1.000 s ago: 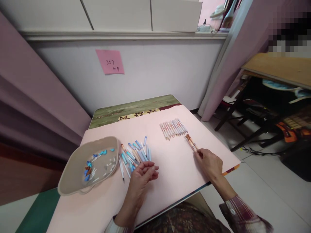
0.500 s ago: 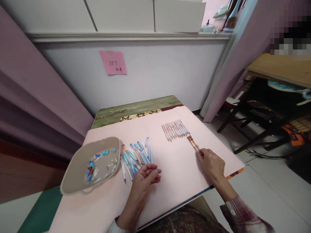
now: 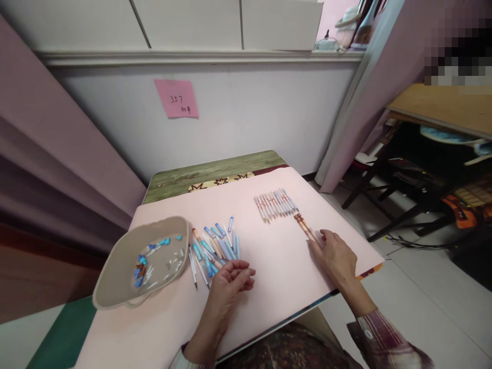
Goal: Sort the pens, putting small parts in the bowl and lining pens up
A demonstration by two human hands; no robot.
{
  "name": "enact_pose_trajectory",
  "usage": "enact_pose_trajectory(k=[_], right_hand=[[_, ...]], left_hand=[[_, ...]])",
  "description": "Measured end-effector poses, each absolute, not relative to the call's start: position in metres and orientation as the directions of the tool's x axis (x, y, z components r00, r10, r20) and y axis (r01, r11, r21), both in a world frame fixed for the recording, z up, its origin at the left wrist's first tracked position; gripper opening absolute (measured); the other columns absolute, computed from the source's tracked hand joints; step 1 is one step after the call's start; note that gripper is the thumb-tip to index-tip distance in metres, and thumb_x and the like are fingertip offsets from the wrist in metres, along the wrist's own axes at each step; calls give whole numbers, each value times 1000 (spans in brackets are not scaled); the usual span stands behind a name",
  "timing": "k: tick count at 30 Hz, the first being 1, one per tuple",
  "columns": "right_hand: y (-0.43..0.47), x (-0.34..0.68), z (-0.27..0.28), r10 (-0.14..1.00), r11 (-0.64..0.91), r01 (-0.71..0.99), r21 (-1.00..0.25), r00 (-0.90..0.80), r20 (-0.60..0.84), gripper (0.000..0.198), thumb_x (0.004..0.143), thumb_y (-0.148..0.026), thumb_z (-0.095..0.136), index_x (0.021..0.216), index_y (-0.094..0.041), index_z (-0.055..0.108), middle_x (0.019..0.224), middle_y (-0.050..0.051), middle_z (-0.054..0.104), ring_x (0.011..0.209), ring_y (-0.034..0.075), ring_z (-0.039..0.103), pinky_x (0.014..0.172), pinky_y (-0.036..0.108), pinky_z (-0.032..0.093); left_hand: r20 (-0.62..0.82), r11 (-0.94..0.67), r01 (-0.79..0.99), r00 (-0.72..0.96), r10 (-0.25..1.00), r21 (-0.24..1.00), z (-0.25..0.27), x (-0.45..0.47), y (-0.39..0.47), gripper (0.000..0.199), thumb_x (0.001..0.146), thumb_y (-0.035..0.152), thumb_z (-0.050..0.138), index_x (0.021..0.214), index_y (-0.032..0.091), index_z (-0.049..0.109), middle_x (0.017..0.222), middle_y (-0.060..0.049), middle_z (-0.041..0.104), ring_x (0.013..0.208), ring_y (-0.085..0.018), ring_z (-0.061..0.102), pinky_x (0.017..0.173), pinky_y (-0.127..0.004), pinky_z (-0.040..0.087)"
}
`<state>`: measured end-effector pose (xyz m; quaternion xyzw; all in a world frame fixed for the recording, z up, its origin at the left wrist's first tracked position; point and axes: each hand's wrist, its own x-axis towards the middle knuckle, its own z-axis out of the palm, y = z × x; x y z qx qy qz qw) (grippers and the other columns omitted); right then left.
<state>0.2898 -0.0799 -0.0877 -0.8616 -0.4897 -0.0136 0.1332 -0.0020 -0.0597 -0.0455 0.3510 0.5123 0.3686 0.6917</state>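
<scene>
One pink table (image 3: 277, 271) holds one tan tub (image 3: 119, 269). Two hands: the left hand (image 3: 229, 283), loosely curled, empty; the right hand (image 3: 337, 258), half open. One pen pile (image 3: 216, 247), one pen row (image 3: 274, 205), two brown pens (image 3: 302, 226) touching the right fingertips.

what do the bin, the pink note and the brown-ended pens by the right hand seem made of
Bin: probably matte plastic, judging by its even beige walls and smooth, moulded rim. Pink note: likely paper, dull and flat, with handwriting on it. Brown-ended pens: probably smooth plastic, from their straight, banded barrels; gloss unclear.
</scene>
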Motion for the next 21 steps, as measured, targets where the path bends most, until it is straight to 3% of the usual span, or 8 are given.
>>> enact_pose_trajectory(k=[6, 15, 21], right_hand=[[-79, 287, -85, 837, -497, 833, -241, 534, 118, 40, 88, -41, 48, 121, -19, 56, 105, 8, 68, 90, 24, 63, 70, 33, 43], [-79, 288, -82, 848, -499, 846, -190, 521, 94, 40, 88, -43, 46, 118, -20, 59, 102, 7, 70, 85, 26, 65, 70, 36, 44], [-85, 290, -81, 849, -417, 877, -239, 470, 243, 44, 88, -52, 46, 112, -19, 62, 98, 8, 70, 84, 25, 66, 67, 34, 44]], left_hand=[[-455, 488, -149, 208, 866, 860, -48, -2, -60, 41, 60, 37, 81, 86, 14, 60, 80, -8, 73, 61, -13, 63, 63, -27, 51], [-469, 496, -120, 198, 861, 860, -51, -2, -60, 42, 60, 39, 81, 87, 14, 60, 80, -7, 73, 60, -12, 62, 63, -26, 51], [-452, 476, -119, 186, 873, 871, -53, -12, -71, 41, 60, 40, 81, 84, 14, 60, 75, -7, 71, 58, -12, 61, 58, -24, 49]])
